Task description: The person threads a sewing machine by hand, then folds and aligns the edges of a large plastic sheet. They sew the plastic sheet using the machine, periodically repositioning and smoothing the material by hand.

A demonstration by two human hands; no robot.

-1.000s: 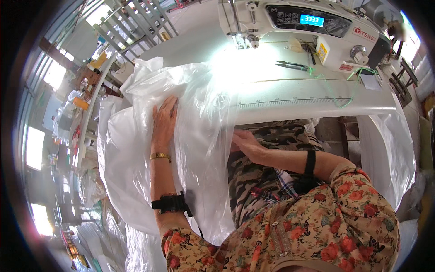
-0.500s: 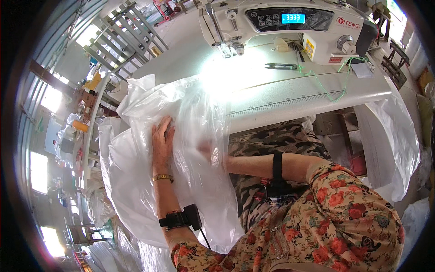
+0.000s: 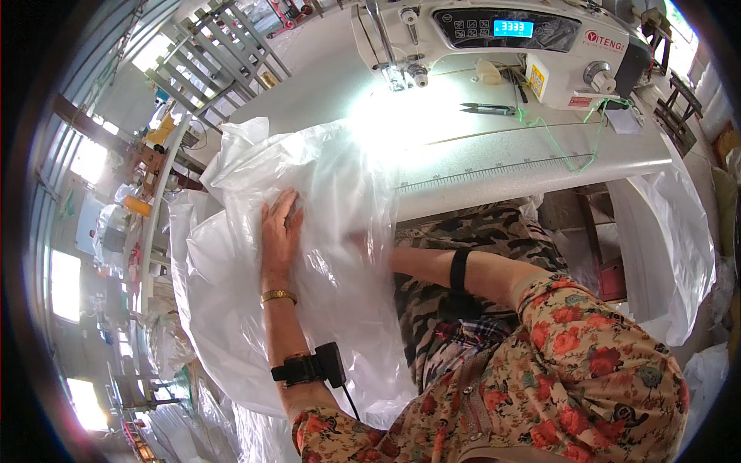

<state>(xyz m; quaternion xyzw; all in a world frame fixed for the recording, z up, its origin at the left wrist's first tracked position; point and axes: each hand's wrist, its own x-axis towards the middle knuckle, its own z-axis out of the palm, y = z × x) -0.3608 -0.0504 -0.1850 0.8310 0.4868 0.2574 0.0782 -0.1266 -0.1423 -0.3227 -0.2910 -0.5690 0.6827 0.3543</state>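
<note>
A: What is seen at the far left?

B: Bright windows [image 3: 65, 285] are seen, then an orange cylinder [image 3: 137, 204] and, further in, a grey slatted rack [image 3: 220, 65].

A: And where is the translucent sheeting [image 3: 224, 301] placed?

B: Its upper end is laid, crumpled, on the left part of the white table [image 3: 309, 92]; the rest is draped down over the front edge.

A: How is the left hand [image 3: 282, 235] held?

B: It is laid unclenched on top of the sheeting, the fingers extended and slightly parted. A gold-coloured band [image 3: 278, 295] is worn at the wrist, and a black strapped device [image 3: 309, 366] further up the forearm.

A: And the right hand [image 3: 357, 245]?

B: It is covered by the sheeting's right part and only faintly shown through it; whether anything is gripped there cannot be told. A black strap [image 3: 459, 269] is worn on that arm, above camouflage fabric [image 3: 478, 235].

A: What is found to the right?

B: A white sewing machine [image 3: 556, 73] is mounted there, its blue display [image 3: 513, 28] lit. In front of it, a slim dark tool [image 3: 488, 109] is laid near green thread [image 3: 571, 167]. At the far right, more plastic [image 3: 664, 255] is hung beside the table.
</note>
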